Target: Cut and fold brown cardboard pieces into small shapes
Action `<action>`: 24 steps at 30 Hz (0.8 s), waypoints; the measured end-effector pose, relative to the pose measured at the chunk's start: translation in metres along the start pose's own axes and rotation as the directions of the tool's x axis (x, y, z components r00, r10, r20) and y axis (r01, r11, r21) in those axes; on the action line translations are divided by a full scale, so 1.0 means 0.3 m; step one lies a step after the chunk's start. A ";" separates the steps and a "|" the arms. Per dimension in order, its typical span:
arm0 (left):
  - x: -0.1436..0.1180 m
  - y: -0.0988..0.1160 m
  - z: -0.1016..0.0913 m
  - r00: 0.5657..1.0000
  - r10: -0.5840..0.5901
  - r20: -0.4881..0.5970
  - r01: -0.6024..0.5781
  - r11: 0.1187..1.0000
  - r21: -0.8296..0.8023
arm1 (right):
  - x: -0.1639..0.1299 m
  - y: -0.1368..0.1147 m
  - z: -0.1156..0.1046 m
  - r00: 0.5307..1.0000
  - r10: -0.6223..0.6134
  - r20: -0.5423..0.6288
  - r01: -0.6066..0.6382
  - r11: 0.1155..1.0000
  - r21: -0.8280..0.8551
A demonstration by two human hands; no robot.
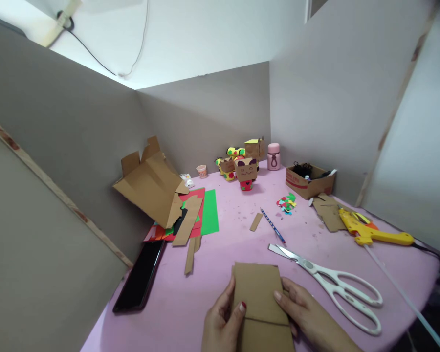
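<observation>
Left hand (223,320) clamped on cardboard piece (259,298) | right hand (303,313) grips its other edge | scissors (333,281) just beside

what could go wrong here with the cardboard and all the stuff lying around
The open white-handled scissors lie just right of the right hand, blades toward the brown cardboard piece both hands hold; a sideways reach could catch them. The yellow glue gun sits near the pink table's right edge with its cord trailing off, so a snag might pull it down.
</observation>
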State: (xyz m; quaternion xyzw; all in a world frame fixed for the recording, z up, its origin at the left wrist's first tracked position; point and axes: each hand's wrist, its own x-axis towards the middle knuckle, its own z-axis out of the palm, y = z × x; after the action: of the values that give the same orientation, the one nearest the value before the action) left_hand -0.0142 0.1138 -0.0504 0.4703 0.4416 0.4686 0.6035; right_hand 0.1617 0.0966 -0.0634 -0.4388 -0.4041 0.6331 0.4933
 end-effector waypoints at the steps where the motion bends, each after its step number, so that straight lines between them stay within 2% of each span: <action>1: 0.000 -0.002 0.002 1.000 -0.004 -0.003 0.004 1.000 -0.003 | -0.001 0.000 0.000 1.000 -0.004 -0.002 0.004 1.000 -0.003; 12: -0.001 -0.005 0.013 0.998 -0.020 -0.054 0.015 0.996 -0.086 | -0.005 -0.004 0.000 1.000 0.007 -0.006 -0.007 1.000 -0.015; 20: -0.002 -0.017 0.007 0.998 -0.027 -0.054 0.021 0.994 -0.110 | -0.005 -0.003 0.002 1.000 -0.003 -0.005 0.002 1.000 -0.028; 24: -0.003 -0.011 0.006 0.999 -0.032 -0.016 0.030 0.991 -0.132 | -0.006 -0.004 0.002 1.000 0.004 -0.006 -0.004 1.000 -0.020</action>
State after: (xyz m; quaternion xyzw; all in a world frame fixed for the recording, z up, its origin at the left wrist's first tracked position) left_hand -0.0121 0.1121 -0.0533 0.4181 0.4224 0.4917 0.6364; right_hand 0.1616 0.0949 -0.0619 -0.4465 -0.4081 0.6287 0.4886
